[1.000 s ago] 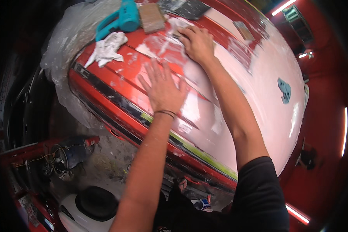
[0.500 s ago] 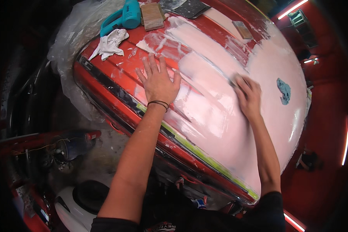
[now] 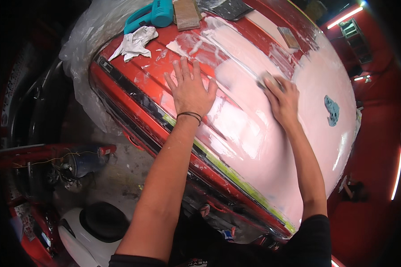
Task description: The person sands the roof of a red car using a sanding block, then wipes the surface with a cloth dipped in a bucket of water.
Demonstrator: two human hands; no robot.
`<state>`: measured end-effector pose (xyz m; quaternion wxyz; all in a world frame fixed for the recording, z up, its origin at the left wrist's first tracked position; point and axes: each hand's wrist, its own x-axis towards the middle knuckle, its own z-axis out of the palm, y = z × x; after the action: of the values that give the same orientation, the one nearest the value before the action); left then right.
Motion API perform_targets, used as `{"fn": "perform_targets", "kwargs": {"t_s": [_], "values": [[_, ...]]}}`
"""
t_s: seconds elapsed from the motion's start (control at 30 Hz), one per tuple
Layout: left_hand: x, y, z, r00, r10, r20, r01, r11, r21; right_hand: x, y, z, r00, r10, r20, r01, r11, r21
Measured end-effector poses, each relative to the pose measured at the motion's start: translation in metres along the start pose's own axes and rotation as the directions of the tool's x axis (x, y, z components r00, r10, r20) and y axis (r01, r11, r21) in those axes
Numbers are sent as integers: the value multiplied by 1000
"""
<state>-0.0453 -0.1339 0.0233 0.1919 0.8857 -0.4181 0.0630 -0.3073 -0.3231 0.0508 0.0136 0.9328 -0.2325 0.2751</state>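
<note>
A red car roof (image 3: 149, 66), largely coated in pinkish-white filler (image 3: 316, 84), spreads before me. My left hand (image 3: 191, 91) lies flat on its red and patchy part, fingers spread, with nothing in it. Over the coated area, my right hand (image 3: 281, 100) is curled round a small sanding block (image 3: 266, 80) pressed to the surface beside a raised groove. The block is partly hidden by the fingers and slightly blurred. Green masking tape (image 3: 236, 175) runs along the roof's near edge.
At the far edge rest a teal heat gun (image 3: 160, 13), a wood-coloured block (image 3: 186, 15), a crumpled white cloth (image 3: 136, 42) and dark sheets (image 3: 229, 9). Another block (image 3: 288, 38) lies farther right, a blue-grey scrap (image 3: 331, 110) at right. Plastic sheeting (image 3: 82, 58) hangs at left.
My right hand has slid the sanding block a little up and left along the coated roof. The left hand stays flat in place; the whole view has shifted slightly.
</note>
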Motion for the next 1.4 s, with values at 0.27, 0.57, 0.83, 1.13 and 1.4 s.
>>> {"fn": "perform_targets", "kwargs": {"t_s": [0.27, 0.57, 0.83, 1.13, 1.4], "values": [[-2, 7, -2, 998, 0, 59, 1, 1000, -16, 112, -44, 84, 999, -21, -27, 23, 996, 87], [1, -8, -4, 998, -15, 59, 17, 999, -41, 121, -56, 97, 1000, 8, -17, -5, 990, 142], [0, 5, -8, 999, -1, 48, 3, 999, -32, 84, 8, 38, 998, 8, 57, -20, 978, 206], [4, -12, -7, 999, -11, 43, 12, 1000, -14, 59, -6, 47, 999, 47, -3, -45, 980, 191], [0, 10, 2, 999, 22, 30, -22, 1000, -14, 99, 17, 58, 991, 122, -53, -116, 988, 102]]}}
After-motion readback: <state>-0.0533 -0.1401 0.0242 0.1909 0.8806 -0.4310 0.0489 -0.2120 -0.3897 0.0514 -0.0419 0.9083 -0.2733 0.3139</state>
